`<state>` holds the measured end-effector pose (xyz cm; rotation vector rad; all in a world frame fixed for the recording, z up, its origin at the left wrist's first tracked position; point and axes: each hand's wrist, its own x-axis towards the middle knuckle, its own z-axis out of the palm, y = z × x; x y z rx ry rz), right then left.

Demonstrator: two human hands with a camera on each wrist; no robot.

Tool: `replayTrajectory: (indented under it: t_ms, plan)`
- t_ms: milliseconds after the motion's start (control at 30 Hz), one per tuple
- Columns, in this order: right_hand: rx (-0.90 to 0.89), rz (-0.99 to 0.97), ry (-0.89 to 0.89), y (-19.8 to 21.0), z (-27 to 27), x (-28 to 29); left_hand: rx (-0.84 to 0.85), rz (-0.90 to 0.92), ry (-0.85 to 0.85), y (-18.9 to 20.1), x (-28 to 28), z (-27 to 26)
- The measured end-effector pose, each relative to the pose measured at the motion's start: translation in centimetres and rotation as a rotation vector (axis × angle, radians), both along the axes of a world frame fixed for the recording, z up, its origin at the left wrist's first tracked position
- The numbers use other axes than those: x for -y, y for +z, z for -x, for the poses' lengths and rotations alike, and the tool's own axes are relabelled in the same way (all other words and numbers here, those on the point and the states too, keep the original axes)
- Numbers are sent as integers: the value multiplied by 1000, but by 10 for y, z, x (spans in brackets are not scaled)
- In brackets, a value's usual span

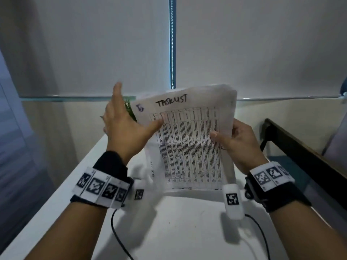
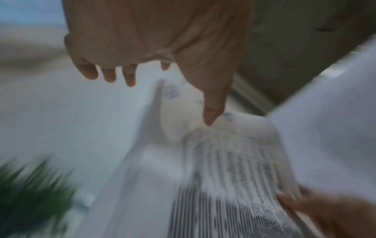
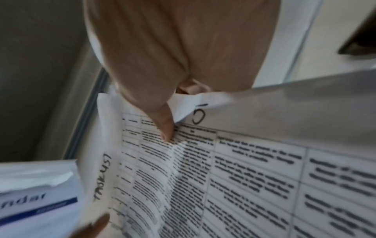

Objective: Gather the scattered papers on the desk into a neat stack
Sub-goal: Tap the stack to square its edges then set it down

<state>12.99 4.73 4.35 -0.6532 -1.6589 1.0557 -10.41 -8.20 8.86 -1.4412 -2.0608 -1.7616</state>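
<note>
A stack of papers (image 1: 189, 143) stands upright over the white desk (image 1: 178, 231). Its front sheet bears a printed table and the handwritten word "TASKLIST". My right hand (image 1: 238, 141) grips the stack's right edge, thumb on the front and fingers curled behind; the right wrist view shows that thumb (image 3: 167, 128) pressing the table print. My left hand (image 1: 129, 121) is spread beside the left edge, fingers straight and pointing up, only its thumb (image 2: 211, 111) touching the front sheet (image 2: 234, 169). A sheet with a blue band (image 3: 36, 201) shows at the stack's side. Whether the bottom edge touches the desk is unclear.
A green plant (image 1: 129, 107) stands just behind the papers' left corner, blurred in the left wrist view (image 2: 30, 185). A glass partition edge (image 1: 75, 98) runs along the back. A dark wood-edged surface (image 1: 300, 147) lies to the right. Black cables (image 1: 116, 231) trail over the desk near me.
</note>
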Motion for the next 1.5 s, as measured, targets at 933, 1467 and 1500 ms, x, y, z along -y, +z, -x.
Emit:
replayTrajectory:
  t_ms: [933,1467,1500]
  plan:
    - [-329,100,-266,4,32,21,453,-232,-155,-28,-23,-41]
    - [-351,185,-291,19,45,31,688,-264,-89,-13,-34,-48]
    - [-359,184,-269,19,46,32,683,-271,-80,-12,-34,-48]
